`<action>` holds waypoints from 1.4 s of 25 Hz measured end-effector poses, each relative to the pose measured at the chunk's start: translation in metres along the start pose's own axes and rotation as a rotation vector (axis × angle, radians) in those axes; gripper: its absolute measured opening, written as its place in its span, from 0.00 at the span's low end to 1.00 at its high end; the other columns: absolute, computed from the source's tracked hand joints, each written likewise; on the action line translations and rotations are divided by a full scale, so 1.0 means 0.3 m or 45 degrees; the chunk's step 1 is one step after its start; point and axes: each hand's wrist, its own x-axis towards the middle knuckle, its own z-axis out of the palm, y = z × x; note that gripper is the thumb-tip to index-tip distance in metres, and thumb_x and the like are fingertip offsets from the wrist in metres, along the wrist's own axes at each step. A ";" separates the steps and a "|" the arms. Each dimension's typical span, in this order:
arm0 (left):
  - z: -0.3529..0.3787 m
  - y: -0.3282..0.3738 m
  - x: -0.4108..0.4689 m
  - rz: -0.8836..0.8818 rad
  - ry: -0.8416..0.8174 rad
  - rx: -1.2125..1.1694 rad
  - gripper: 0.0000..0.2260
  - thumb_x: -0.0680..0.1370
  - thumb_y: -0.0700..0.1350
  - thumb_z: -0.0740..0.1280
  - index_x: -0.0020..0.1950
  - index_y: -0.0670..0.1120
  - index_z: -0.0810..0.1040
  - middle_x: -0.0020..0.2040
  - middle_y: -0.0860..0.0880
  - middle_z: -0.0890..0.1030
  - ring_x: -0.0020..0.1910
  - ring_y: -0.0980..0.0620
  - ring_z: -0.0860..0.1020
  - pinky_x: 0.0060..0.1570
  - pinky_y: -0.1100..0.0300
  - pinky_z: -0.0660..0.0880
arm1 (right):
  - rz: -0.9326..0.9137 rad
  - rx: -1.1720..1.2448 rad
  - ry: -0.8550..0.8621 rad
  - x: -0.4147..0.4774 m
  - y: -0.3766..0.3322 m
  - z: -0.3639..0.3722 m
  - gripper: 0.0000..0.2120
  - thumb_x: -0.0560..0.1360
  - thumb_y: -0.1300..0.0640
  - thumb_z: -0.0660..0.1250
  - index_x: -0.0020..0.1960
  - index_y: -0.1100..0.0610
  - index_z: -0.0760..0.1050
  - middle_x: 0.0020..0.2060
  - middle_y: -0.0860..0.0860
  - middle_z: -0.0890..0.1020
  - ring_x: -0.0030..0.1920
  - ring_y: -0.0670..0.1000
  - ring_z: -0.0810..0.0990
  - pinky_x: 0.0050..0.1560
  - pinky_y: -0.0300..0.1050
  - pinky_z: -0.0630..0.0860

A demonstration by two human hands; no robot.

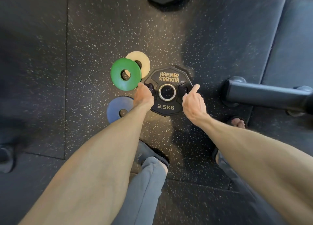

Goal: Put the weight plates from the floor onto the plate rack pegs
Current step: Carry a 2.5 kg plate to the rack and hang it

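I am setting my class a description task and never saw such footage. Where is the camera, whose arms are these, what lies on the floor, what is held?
This single picture comes from a camera worn on a person's head, looking down, so the bare arms are that person's own. The left hand and right hand grip opposite sides of a black many-sided weight plate marked 2.5KG. On the speckled black rubber floor lie a green ring-shaped plate overlapping a cream ring-shaped plate, and a blue ring-shaped plate partly hidden by the left forearm.
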 end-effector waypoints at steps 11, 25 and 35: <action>-0.866 0.337 -1.053 0.413 0.111 0.147 0.16 0.80 0.40 0.63 0.66 0.39 0.66 0.66 0.36 0.74 0.64 0.35 0.74 0.58 0.46 0.71 | 0.174 0.685 0.249 -0.744 -0.315 -0.959 0.17 0.81 0.53 0.54 0.67 0.56 0.58 0.57 0.60 0.80 0.55 0.63 0.80 0.55 0.64 0.77; -0.938 0.572 -2.152 1.594 0.031 0.310 0.14 0.81 0.42 0.62 0.63 0.36 0.67 0.59 0.31 0.78 0.60 0.31 0.76 0.56 0.45 0.73 | 0.444 1.062 1.385 -1.751 -0.032 -1.564 0.09 0.82 0.52 0.58 0.55 0.56 0.61 0.53 0.60 0.82 0.53 0.64 0.81 0.45 0.52 0.71; -0.296 0.768 -3.070 2.217 -0.303 0.322 0.11 0.81 0.40 0.62 0.60 0.36 0.68 0.55 0.30 0.79 0.55 0.31 0.78 0.49 0.45 0.72 | 0.875 1.071 2.030 -2.355 0.763 -1.841 0.06 0.82 0.54 0.57 0.56 0.55 0.63 0.51 0.59 0.82 0.51 0.66 0.80 0.42 0.51 0.71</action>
